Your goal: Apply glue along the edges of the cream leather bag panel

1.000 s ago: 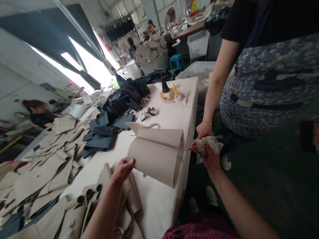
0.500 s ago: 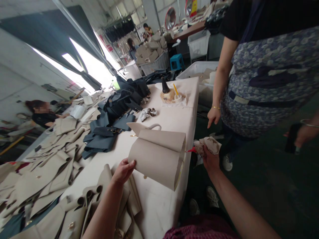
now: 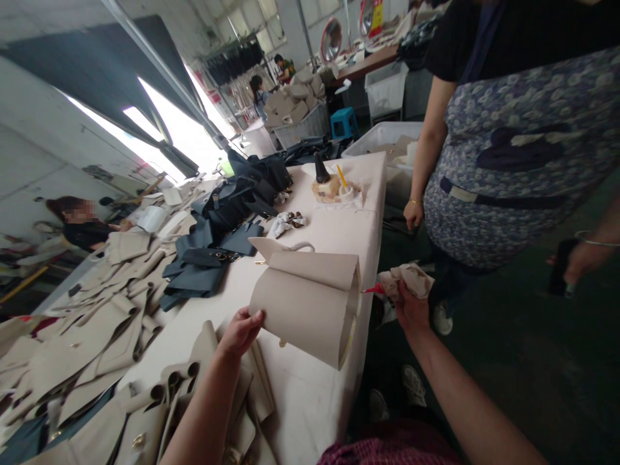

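Note:
My left hand (image 3: 243, 329) pinches the near left edge of a beige leather bag piece (image 3: 300, 310), thumb on top. The piece is curled into two rounded folds, with a flap and a strap loop at its far end. Its right edges hang near the table's edge. To the right, my right hand (image 3: 411, 307) is closed around a crumpled pale cloth (image 3: 411, 281). From the cloth a pointed red tip (image 3: 374, 289) sticks out towards the open edge of the bag piece. Whatever the cloth wraps is hidden.
Beige leather pieces (image 3: 97, 323) pile up on the left of the white table (image 3: 339, 232), dark ones (image 3: 198, 271) behind. A glue-stained block (image 3: 325, 188) holds a black cone and yellow stick. A co-worker in a floral apron (image 3: 508, 161) stands at the right; a blue stool (image 3: 343, 123) is beyond.
The co-worker's near hand has shifted slightly, and the other, holding a dark object, has moved a little left. My right hand has edged slightly right; the bag piece has barely moved.

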The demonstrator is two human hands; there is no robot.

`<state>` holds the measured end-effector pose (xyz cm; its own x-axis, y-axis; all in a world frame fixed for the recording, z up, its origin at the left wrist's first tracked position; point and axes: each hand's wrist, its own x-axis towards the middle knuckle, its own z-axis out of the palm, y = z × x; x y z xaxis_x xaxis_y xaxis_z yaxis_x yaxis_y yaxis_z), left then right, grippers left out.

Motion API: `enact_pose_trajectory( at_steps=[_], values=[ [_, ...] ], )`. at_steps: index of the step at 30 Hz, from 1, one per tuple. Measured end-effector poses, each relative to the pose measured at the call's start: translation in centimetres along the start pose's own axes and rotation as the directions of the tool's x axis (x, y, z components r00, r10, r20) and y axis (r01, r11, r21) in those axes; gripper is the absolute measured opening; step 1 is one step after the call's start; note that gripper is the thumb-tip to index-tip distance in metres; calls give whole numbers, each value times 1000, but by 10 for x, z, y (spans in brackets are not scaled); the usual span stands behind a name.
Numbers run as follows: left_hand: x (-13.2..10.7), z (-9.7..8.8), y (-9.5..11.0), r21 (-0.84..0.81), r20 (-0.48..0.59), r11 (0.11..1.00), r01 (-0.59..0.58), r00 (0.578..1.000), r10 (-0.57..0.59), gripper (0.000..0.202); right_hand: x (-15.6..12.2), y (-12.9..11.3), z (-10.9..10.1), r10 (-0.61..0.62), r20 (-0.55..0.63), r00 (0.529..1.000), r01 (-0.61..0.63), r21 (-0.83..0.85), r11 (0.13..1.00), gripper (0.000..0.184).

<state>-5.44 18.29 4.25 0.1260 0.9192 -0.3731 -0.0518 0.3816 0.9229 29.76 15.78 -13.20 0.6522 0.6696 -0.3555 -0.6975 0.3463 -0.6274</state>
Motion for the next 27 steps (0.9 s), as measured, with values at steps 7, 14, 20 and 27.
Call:
enact_pose_trajectory(
  at_steps=[7,14,20,27],
  values=[
    [2,2,0,-12,10,1000,-18,1000,18,39,-15,3,-9,115,-142,983,-118,-10,993,51],
    [18,7,19,-49,12,997,-55,998,56,42,-33,-16,-40,390,-327,861,-389,70,918,29],
    [57,39,72,-88,72,984,-157,984,164,44,-46,-49,-42,574,-377,727,-562,152,813,11],
    [74,70,149,-68,115,974,-218,968,225,38,-65,-81,-40,744,-285,605,-731,174,660,17]
  ],
)
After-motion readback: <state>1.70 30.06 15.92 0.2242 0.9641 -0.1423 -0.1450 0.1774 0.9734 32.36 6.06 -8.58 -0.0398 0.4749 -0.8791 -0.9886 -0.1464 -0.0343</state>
